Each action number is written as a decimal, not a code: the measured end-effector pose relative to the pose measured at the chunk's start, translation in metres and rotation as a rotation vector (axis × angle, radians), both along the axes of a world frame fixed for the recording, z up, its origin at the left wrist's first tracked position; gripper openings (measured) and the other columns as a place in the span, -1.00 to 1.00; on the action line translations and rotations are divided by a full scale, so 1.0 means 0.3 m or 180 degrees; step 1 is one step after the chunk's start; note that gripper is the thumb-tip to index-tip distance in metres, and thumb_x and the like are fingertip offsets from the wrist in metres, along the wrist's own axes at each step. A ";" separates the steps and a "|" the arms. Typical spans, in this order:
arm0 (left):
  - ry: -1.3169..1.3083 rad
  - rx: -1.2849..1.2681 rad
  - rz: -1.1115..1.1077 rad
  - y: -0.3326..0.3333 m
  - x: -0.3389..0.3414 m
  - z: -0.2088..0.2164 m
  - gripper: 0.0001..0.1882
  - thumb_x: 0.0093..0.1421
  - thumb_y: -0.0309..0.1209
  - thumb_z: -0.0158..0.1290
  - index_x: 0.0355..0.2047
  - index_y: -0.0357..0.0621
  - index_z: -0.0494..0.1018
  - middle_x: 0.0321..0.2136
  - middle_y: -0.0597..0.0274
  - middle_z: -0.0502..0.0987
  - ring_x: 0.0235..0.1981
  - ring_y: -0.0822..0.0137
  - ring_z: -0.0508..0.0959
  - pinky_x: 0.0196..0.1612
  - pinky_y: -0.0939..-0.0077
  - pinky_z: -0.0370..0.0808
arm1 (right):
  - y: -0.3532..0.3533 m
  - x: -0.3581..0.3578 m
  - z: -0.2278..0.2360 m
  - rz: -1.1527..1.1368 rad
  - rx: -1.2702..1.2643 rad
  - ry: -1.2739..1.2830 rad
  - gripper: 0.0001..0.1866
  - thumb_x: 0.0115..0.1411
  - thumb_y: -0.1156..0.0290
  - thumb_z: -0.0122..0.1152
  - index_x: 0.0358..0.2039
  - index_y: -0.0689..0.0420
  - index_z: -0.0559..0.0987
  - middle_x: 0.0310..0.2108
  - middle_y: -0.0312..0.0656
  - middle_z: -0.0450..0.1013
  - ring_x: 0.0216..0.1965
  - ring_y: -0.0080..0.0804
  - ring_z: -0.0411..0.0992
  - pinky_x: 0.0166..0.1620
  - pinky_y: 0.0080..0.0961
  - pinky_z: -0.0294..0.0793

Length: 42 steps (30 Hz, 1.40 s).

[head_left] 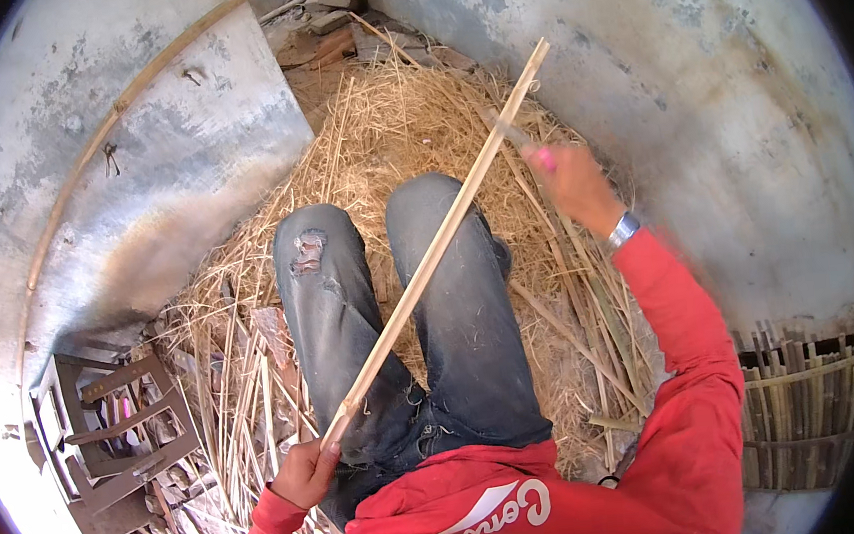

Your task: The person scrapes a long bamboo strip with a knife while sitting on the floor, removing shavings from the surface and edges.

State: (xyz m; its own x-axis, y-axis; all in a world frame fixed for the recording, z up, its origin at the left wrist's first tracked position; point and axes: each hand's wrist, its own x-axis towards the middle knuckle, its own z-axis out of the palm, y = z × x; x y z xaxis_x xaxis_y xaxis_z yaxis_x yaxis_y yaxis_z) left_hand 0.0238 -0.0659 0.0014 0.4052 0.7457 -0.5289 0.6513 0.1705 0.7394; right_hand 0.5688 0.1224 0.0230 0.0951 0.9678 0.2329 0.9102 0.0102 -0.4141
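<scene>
A long pale bamboo strip (pixel 427 265) runs slantwise across my thighs, from low on the left to high on the right. Its lower end is gripped in my left hand (pixel 306 473), fingers wrapped round it beside my hip. My right hand (pixel 573 183), slightly blurred, is closed around a knife with a bit of pink showing at the grip. The knife blade (pixel 514 133) lies against the strip near its upper end. A thin curled shaving (pixel 534 86) stands out from the strip just above the blade.
Straw-like shavings (pixel 367 136) heap up beyond my knees. Loose bamboo strips (pixel 248 412) lie left and right of my legs. A brown wooden frame (pixel 124 431) stands at left, a slatted basket (pixel 805 418) at right. Pale walls (pixel 724 93) rise close on both sides; a long pole (pixel 75 194) leans left.
</scene>
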 end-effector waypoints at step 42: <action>0.0990 0.1676 -0.0326 0.021 -0.061 -0.025 -0.86 0.38 -0.42 0.08 -0.30 -0.20 0.42 -0.60 -0.22 0.49 -0.56 -0.31 0.53 -0.48 -0.14 0.42 | -0.237 -0.201 0.125 0.0250 -0.0137 0.1792 -0.54 0.50 0.05 0.11 -0.18 0.26 0.65 -0.61 -0.28 0.36 -0.52 -0.51 0.31 -0.42 -0.38 0.29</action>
